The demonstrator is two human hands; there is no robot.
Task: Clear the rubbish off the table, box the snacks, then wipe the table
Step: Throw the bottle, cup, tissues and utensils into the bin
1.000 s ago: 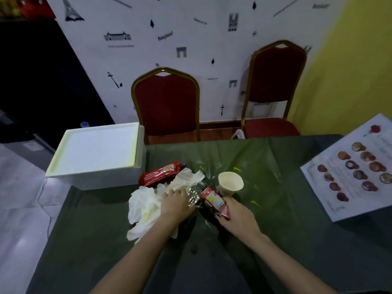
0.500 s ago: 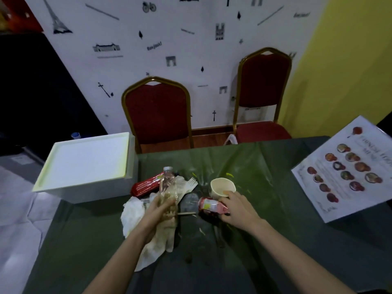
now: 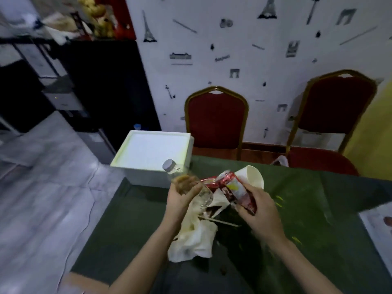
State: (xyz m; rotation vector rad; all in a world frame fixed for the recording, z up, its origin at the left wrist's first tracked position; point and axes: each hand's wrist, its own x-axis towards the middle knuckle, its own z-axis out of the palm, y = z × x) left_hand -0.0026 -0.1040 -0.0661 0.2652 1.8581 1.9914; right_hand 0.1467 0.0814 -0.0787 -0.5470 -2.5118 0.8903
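Observation:
My left hand (image 3: 182,195) is lifted above the green table (image 3: 318,209), holding a clear plastic bottle (image 3: 186,181) with a grey cap, along with crumpled white tissue (image 3: 196,234) that hangs down from it. My right hand (image 3: 259,209) grips a red snack wrapper (image 3: 237,190) and a tilted paper cup (image 3: 252,175) together, also raised off the table. A thin wooden stick (image 3: 220,221) lies on the cloth below the hands. Another red wrapper shows partly behind the bottle; its full shape is hidden.
A white foam box (image 3: 152,153) with its lid on sits at the table's far left corner. Two red chairs (image 3: 216,122) stand behind the table against the wall. A printed menu sheet (image 3: 379,228) lies at the right edge. Crumbs and stains dot the cloth.
Both hands rose off the table: the left lifted the bottle with the tissue, the right picked up the cup together with the red wrapper. The view swung left.

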